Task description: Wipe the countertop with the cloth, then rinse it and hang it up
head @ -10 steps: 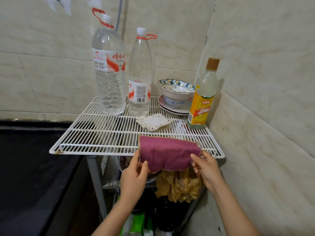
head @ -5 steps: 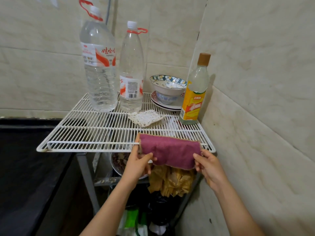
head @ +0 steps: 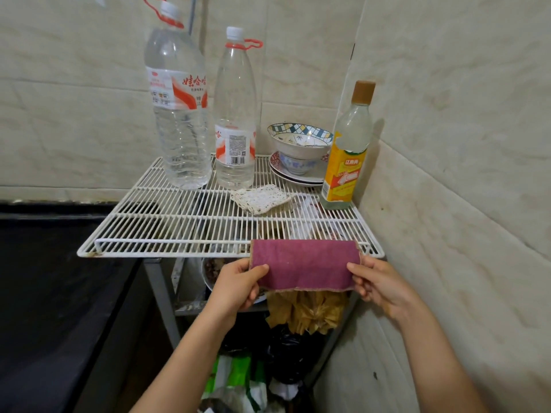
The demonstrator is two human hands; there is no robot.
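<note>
A purple cloth [head: 304, 265] with a tan edge hangs folded over the front rail of a white wire rack [head: 167, 231], at its right end. My left hand [head: 238, 284] pinches the cloth's lower left corner, thumb on the front. At the lower right corner my right hand [head: 377, 281] pinches it the same way. The black countertop [head: 50, 278] lies to the left, partly under the rack.
On the rack stand two clear water bottles [head: 179, 114], a stack of bowls and plates [head: 299, 153], a yellow-labelled bottle [head: 346, 156] and a white net scrubber [head: 262, 198]. Tiled walls close the back and right. Below the rack sit a bowl, dried brown sheets [head: 307, 311] and bags.
The cloth has been pulled flatter and straighter over the front rail. Both hands slid down to its lower corners.
</note>
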